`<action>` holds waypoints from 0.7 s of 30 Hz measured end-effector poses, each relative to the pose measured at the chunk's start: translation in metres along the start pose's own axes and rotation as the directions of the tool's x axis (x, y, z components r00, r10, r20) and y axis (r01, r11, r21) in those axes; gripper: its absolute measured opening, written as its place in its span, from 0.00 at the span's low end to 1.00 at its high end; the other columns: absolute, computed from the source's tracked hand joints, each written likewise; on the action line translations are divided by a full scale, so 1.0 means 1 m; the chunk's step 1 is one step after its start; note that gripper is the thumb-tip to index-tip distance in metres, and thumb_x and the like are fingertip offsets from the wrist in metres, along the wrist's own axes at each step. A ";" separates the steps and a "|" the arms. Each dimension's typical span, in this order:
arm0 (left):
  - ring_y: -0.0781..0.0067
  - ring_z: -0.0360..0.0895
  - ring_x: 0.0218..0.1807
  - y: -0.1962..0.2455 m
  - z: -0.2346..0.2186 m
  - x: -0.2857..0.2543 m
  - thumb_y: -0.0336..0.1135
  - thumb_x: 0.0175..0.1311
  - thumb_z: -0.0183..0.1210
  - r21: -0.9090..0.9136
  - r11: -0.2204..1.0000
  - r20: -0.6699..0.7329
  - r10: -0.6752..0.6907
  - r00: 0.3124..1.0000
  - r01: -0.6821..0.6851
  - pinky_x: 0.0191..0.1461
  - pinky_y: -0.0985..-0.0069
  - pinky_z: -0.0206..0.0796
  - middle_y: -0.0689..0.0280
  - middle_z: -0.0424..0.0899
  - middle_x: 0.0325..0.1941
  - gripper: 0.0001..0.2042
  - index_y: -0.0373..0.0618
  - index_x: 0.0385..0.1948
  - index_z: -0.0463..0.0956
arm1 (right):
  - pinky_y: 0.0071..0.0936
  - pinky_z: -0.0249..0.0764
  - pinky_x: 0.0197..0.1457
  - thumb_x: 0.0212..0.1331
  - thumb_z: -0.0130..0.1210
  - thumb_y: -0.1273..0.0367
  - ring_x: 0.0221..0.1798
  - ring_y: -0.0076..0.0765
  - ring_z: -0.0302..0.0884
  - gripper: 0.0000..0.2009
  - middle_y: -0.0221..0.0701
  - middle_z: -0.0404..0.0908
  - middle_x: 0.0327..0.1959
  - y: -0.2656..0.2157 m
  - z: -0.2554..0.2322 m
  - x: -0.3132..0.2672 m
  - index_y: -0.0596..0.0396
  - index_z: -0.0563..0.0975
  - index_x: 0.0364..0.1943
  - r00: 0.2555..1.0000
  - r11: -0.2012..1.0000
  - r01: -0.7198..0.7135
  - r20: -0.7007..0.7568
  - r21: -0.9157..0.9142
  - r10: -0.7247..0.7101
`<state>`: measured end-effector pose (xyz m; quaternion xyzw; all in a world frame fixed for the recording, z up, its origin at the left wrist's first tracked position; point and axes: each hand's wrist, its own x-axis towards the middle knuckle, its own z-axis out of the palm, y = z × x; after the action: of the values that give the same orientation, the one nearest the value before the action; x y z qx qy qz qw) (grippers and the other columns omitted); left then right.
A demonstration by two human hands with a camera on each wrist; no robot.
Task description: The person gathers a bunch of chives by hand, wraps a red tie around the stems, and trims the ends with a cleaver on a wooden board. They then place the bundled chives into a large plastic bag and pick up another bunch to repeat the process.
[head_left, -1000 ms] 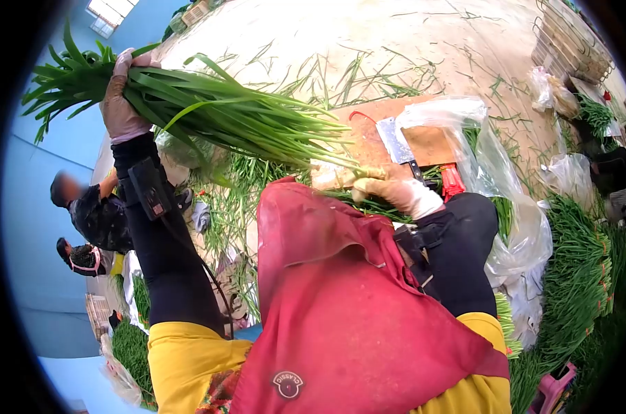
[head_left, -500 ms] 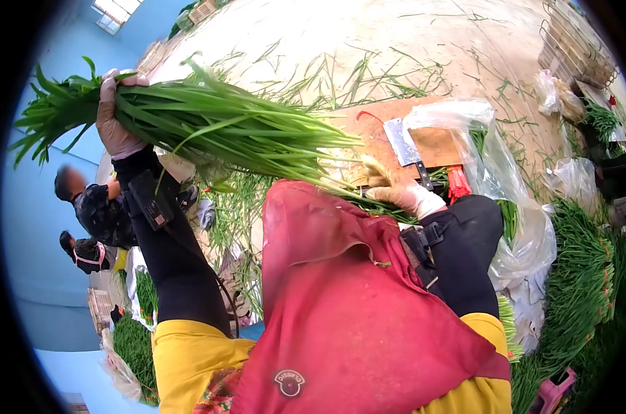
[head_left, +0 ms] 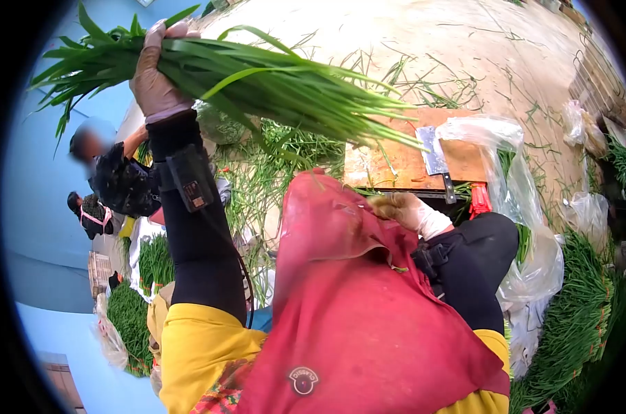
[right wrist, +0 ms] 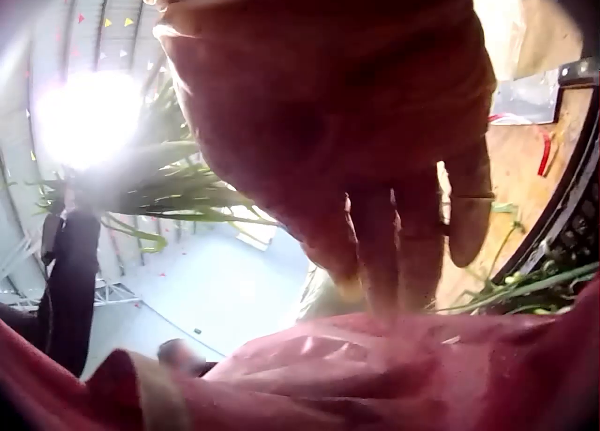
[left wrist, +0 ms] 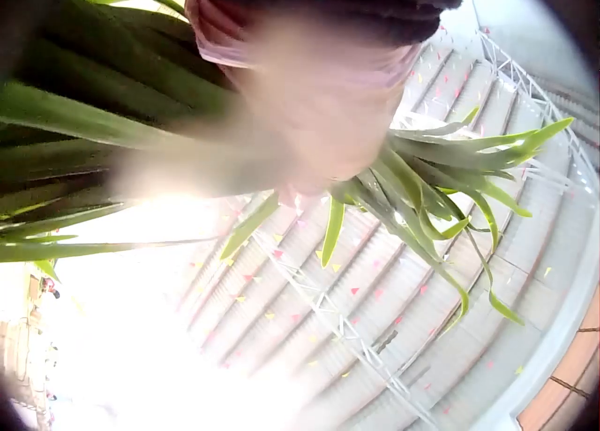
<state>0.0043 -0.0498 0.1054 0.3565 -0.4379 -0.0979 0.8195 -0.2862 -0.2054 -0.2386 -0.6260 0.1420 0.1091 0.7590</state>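
In the head view my gloved left hand point(head_left: 160, 77) grips a bunch of garlic chives point(head_left: 278, 86) near its leafy ends, raised at the upper left. The pale stem ends fan out to the right, overlapping a wooden board point(head_left: 375, 165) in this view. Leaf tips point(left wrist: 445, 192) stick out past the hand in the left wrist view. My gloved right hand point(head_left: 411, 211) is low beside the red apron point(head_left: 375, 317) at my knee, away from the bunch. Straight, spread fingers point(right wrist: 417, 234) point down to the apron in the right wrist view, holding nothing.
A cleaver point(head_left: 434, 157) lies on the board, with a clear plastic bag point(head_left: 503, 138) and red ties point(head_left: 480, 199) alongside. Bundled greens point(head_left: 568, 324) are heaped at the right. Loose leaves litter the floor. Two people point(head_left: 120, 176) sit at the left.
The right hand has let go of the stem ends and drawn back toward the apron. The left hand has lifted the bunch higher; the head view has also shifted.
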 end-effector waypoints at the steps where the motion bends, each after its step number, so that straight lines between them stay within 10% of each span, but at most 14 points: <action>1: 0.61 0.78 0.35 -0.004 0.003 0.001 0.32 0.60 0.58 -0.025 1.000 -0.003 -0.009 1.000 0.009 0.42 0.67 0.73 0.57 0.80 0.34 0.11 0.34 0.39 0.75 | 0.18 0.71 0.46 0.59 0.55 0.66 0.39 0.22 0.75 0.20 0.29 0.80 0.41 -0.021 0.009 -0.003 0.59 0.72 0.54 0.977 0.978 0.208 -0.037 -0.002 -0.208; 5: 0.60 0.79 0.33 -0.016 0.035 -0.007 0.30 0.59 0.58 0.122 0.992 -0.143 0.057 0.988 -0.039 0.38 0.68 0.74 0.54 0.81 0.34 0.11 0.32 0.39 0.75 | 0.17 0.71 0.44 0.60 0.55 0.61 0.39 0.21 0.75 0.29 0.31 0.77 0.47 -0.069 0.027 0.020 0.59 0.61 0.63 0.842 0.842 0.534 -0.038 -0.079 -0.537; 8: 0.59 0.80 0.31 -0.027 0.047 -0.006 0.28 0.58 0.59 0.203 0.976 -0.213 0.126 0.969 -0.082 0.36 0.68 0.76 0.50 0.82 0.33 0.12 0.30 0.41 0.74 | 0.16 0.69 0.45 0.60 0.54 0.65 0.38 0.18 0.74 0.23 0.31 0.79 0.41 -0.099 0.054 0.026 0.60 0.68 0.59 0.931 0.881 0.361 -0.066 0.306 -0.359; 14: 0.64 0.80 0.30 -0.034 0.044 0.005 0.25 0.53 0.63 0.206 0.978 -0.325 0.091 0.941 -0.023 0.34 0.71 0.76 0.50 0.82 0.34 0.14 0.27 0.41 0.75 | 0.14 0.67 0.30 0.59 0.55 0.67 0.24 0.18 0.71 0.16 0.26 0.78 0.23 -0.098 0.051 0.024 0.60 0.76 0.49 0.954 0.958 0.251 -0.201 0.138 -0.221; 16: 0.64 0.81 0.30 -0.039 0.045 0.005 0.25 0.52 0.63 0.252 0.968 -0.362 0.092 0.928 0.002 0.33 0.71 0.76 0.50 0.82 0.34 0.14 0.28 0.40 0.75 | 0.14 0.66 0.27 0.59 0.53 0.69 0.21 0.17 0.69 0.14 0.25 0.78 0.22 -0.095 0.044 0.013 0.58 0.77 0.48 0.959 0.904 0.267 -0.186 0.334 -0.215; 18: 0.64 0.81 0.30 -0.044 0.048 0.004 0.25 0.51 0.64 0.296 0.955 -0.397 0.096 0.913 0.028 0.33 0.72 0.76 0.51 0.83 0.34 0.14 0.28 0.39 0.76 | 0.13 0.65 0.27 0.60 0.51 0.71 0.20 0.16 0.68 0.13 0.24 0.78 0.22 -0.095 0.034 0.006 0.57 0.77 0.49 0.932 0.958 0.276 -0.221 -0.080 -0.287; 21: 0.63 0.80 0.27 -0.054 0.057 -0.001 0.22 0.51 0.63 0.212 0.977 -0.412 0.062 0.909 0.030 0.31 0.70 0.76 0.50 0.82 0.30 0.10 0.25 0.35 0.77 | 0.15 0.65 0.26 0.62 0.50 0.68 0.22 0.17 0.69 0.14 0.26 0.78 0.23 -0.078 0.014 0.000 0.53 0.77 0.50 0.950 0.960 0.270 -0.184 0.077 -0.253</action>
<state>-0.0329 -0.1167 0.0890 0.4517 -0.2639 0.0347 0.8515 -0.2581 -0.2065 -0.1648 -0.6069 0.1283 -0.0546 0.7824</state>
